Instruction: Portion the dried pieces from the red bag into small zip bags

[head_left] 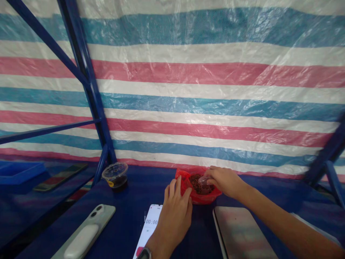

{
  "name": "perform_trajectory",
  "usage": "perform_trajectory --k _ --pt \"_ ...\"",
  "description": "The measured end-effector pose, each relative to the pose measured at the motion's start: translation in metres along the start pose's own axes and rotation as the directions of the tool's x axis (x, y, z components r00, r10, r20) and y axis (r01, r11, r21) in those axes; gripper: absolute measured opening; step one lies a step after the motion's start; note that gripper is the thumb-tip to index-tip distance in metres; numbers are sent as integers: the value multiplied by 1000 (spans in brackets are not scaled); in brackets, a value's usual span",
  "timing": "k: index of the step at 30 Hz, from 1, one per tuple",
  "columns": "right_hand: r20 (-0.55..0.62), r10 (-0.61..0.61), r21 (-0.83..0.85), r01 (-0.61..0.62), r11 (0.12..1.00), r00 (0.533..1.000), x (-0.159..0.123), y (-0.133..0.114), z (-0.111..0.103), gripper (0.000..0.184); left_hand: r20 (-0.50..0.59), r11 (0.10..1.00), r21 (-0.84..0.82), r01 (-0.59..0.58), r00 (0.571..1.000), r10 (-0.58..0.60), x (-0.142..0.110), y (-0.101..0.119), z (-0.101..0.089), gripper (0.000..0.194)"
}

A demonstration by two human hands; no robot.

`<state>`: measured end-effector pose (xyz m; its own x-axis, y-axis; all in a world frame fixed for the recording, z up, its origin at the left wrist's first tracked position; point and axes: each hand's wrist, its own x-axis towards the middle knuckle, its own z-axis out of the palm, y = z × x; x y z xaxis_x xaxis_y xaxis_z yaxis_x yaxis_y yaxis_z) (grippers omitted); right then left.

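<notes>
A red plastic bag (206,199) stands on the blue table with its mouth open, holding many small reddish-brown grains or beans (194,181). My left hand (175,208) is at the bag's near left side, its thumb and fingers gripping the rim. From the right, my right hand (222,181) reaches over the bag and pinches a small clear plastic cup (204,182). The cup is tilted and its lower part is in among the grains. My left wrist and forearm partly cover a phone (147,228) whose white screen shows timer digits.
A lidded clear tub of dark liquid (118,181) stands back left. At front left lies a pale phone (106,212) with a white attachment (82,241). A closed silver laptop-like slab (242,230) is at front right. Blue metal posts (94,90) and a striped sheet (202,90) rise behind.
</notes>
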<state>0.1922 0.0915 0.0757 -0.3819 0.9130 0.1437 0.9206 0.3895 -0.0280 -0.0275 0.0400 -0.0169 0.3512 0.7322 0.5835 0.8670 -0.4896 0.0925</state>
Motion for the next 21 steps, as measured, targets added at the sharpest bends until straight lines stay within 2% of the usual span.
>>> perform_trajectory --k 5,11,14,17,19,21 --pt "-6 21 -10 -21 1000 1000 9 4 5 22 13 999 -22 36 999 -35 1 1 -6 31" --pt "-28 14 23 -13 1000 1000 1 7 13 22 -2 998 -53 44 999 -44 2 7 -10 31" --pt "-91 29 75 -23 997 995 -7 13 17 24 2 997 -64 36 999 -36 3 9 -10 30" --pt "-189 103 287 -46 957 977 -20 20 23 25 -3 997 -70 33 999 -34 4 9 -9 30" --pt "-211 176 500 -49 865 961 -34 25 28 26 -13 996 -83 31 999 -32 4 9 -9 31" --pt "-212 261 679 -50 732 942 -53 28 33 33 -29 994 -108 30 999 -34 4 11 -9 32"
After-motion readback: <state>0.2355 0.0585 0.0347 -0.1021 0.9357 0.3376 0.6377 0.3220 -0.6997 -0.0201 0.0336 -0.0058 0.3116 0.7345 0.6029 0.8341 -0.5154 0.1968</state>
